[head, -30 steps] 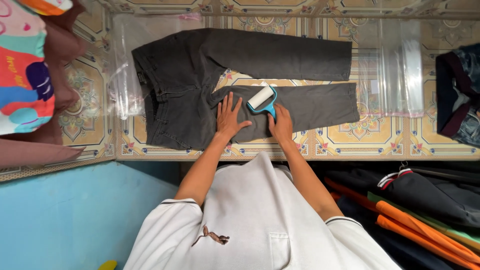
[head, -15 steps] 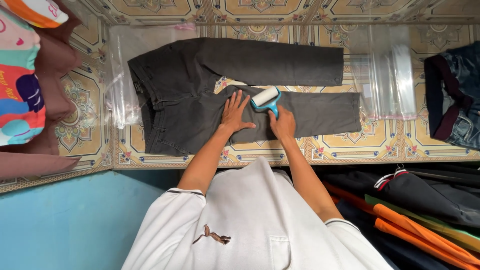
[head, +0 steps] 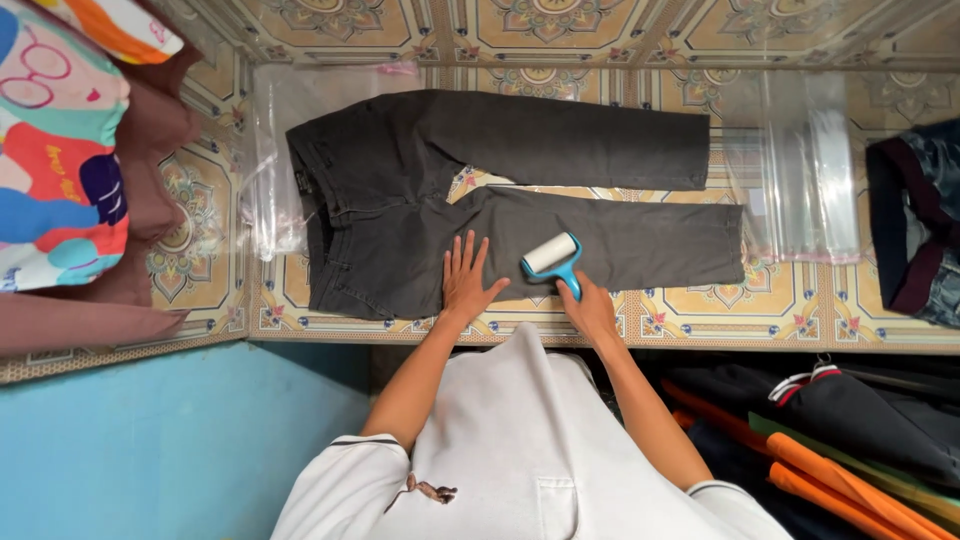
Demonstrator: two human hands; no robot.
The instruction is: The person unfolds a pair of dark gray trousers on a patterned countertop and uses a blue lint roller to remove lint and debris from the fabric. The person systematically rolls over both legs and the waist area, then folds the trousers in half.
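Observation:
Dark grey trousers (head: pixel 420 160) lie flat on the patterned tiled floor, waistband to the left and legs stretching right. My left hand (head: pixel 467 280) presses flat, fingers spread, on the nearer leg just below the thigh. My right hand (head: pixel 590 308) grips the blue handle of a lint roller (head: pixel 552 257), whose white roll rests on the same leg beside my left hand.
Clear plastic bags lie under the waistband (head: pixel 268 170) and at the leg ends (head: pixel 800 170). Folded dark clothing (head: pixel 915 225) sits at the right edge. Colourful fabric (head: pixel 60 150) is piled on the left. Dark and orange garments (head: pixel 830 440) lie lower right, by a blue wall (head: pixel 150 440).
The lint roller and both hands stay on the nearer trouser leg, with small shifts. The view has moved slightly, so the trousers sit a little differently in the picture.

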